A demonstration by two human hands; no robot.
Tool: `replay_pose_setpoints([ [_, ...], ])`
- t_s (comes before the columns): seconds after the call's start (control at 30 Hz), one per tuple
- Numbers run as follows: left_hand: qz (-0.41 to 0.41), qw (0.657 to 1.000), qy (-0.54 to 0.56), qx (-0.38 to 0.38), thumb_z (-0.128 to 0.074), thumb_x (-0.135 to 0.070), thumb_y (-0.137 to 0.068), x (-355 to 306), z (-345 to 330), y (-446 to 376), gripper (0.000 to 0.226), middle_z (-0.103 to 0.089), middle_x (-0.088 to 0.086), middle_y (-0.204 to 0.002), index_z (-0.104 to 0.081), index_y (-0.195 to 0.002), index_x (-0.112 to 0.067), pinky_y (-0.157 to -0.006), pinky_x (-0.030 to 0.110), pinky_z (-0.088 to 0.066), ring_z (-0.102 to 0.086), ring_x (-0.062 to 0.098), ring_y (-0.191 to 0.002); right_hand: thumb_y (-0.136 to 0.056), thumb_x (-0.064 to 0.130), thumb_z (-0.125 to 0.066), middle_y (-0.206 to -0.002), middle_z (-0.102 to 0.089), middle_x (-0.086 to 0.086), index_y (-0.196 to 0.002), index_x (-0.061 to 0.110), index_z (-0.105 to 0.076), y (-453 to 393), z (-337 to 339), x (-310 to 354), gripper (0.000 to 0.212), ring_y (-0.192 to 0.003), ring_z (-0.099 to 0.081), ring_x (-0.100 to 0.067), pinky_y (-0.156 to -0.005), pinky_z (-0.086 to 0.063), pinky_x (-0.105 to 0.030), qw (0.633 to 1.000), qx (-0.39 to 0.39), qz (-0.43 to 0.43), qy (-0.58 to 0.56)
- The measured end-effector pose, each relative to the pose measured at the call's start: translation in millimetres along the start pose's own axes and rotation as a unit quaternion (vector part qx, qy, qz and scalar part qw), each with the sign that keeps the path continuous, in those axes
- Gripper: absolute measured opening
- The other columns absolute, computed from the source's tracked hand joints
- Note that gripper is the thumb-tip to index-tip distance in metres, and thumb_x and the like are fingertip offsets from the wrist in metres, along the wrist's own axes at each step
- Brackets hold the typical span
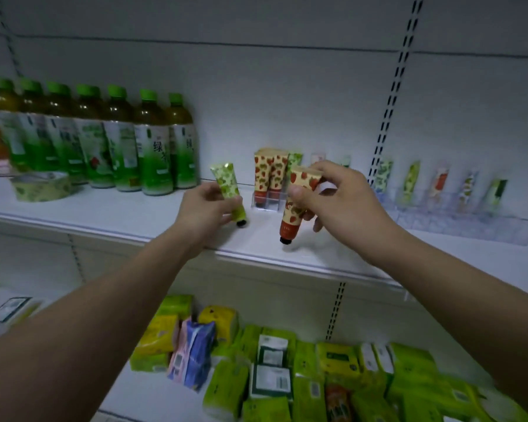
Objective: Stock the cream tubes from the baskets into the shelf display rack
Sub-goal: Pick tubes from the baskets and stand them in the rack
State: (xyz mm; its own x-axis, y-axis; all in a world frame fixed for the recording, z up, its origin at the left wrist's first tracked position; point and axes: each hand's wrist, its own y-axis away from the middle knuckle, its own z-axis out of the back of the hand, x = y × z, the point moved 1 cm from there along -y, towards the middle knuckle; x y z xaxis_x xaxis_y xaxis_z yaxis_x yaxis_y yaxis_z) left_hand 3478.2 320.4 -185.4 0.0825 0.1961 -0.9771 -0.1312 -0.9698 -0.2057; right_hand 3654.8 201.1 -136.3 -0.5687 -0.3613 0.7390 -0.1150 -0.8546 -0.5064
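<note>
Holding two tubes above the white shelf (pixel 119 214), both hands are busy. Left hand (pixel 206 208) grips a green cream tube (pixel 228 190), cap down, just left of the clear display rack (pixel 267 202). Right hand (pixel 339 199) pinches a strawberry cream tube (pixel 296 205) near its crimped top, black cap hanging down, just in front of the rack and clear of the shelf. Inside the rack, two strawberry tubes (pixel 270 173) stand upright (a green-patterned one behind them). Right of the rack, a second clear organiser (pixel 457 220) carries a blurred row of assorted tubes. Far left of the rack stand green tea bottles (pixel 104 141); below it, tissue packs (pixel 287 379) fill the lower shelf.
</note>
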Motion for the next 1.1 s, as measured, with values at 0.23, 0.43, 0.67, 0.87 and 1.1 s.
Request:
replay_pose_setpoints([
  [0.23,-0.052,0.994,-0.051,-0.077,-0.075,-0.009,-0.081,13,-11,-21,0.044,-0.065,0.003,-0.102,-0.054,-0.119,-0.021,-0.076,0.043,-0.059,-0.068,0.023,-0.091,-0.095,0.012,-0.059,-0.098,-0.064,-0.006,-0.105,0.011,-0.059,-74,4,-9,0.01,-0.075,-0.068,-0.021,-0.068,-0.06,-0.036,0.994,-0.002,0.015,0.105],
  [0.43,-0.046,0.997,-0.012,-0.061,-0.073,-0.007,-0.083,18,-3,-20,0.047,-0.066,0.003,-0.102,-0.048,-0.117,-0.027,-0.079,0.047,-0.059,-0.069,0.019,-0.087,-0.101,0.012,-0.046,-0.093,-0.065,-0.009,-0.102,0.014,-0.06,-121,-12,-21,0.015,-0.074,-0.063,-0.019,-0.07,-0.057,-0.037,0.983,0.04,0.006,0.181],
  [0.67,-0.053,0.996,-0.028,-0.066,-0.074,-0.009,-0.082,19,-5,-24,0.048,-0.065,0.004,-0.103,-0.047,-0.117,-0.028,-0.076,0.044,-0.06,-0.069,0.019,-0.085,-0.1,0.015,-0.047,-0.104,-0.062,-0.006,-0.095,0.019,-0.061,-154,-31,-33,0.016,-0.092,-0.062,-0.023,-0.075,-0.056,-0.036,0.974,0.022,0.033,0.222],
  [0.87,-0.062,0.994,-0.048,-0.082,-0.074,-0.012,-0.083,22,-7,-26,0.046,-0.064,-0.002,-0.099,-0.046,-0.114,-0.032,-0.077,0.044,-0.059,-0.068,0.019,-0.086,-0.1,0.013,-0.047,-0.102,-0.061,-0.005,-0.093,0.019,-0.061,-165,-32,-37,0.016,-0.091,-0.061,-0.024,-0.078,-0.053,-0.037,0.971,-0.012,0.053,0.235],
  [1.1,-0.064,0.992,-0.068,-0.088,-0.074,-0.014,-0.083,20,-8,-26,0.046,-0.063,-0.008,-0.098,-0.045,-0.112,-0.035,-0.08,0.046,-0.058,-0.067,0.018,-0.089,-0.1,0.011,-0.048,-0.108,-0.062,-0.009,-0.101,0.015,-0.063,-159,-46,-53,0.016,-0.096,-0.058,-0.025,-0.084,-0.052,-0.039,0.963,0.014,0.035,0.268],
])
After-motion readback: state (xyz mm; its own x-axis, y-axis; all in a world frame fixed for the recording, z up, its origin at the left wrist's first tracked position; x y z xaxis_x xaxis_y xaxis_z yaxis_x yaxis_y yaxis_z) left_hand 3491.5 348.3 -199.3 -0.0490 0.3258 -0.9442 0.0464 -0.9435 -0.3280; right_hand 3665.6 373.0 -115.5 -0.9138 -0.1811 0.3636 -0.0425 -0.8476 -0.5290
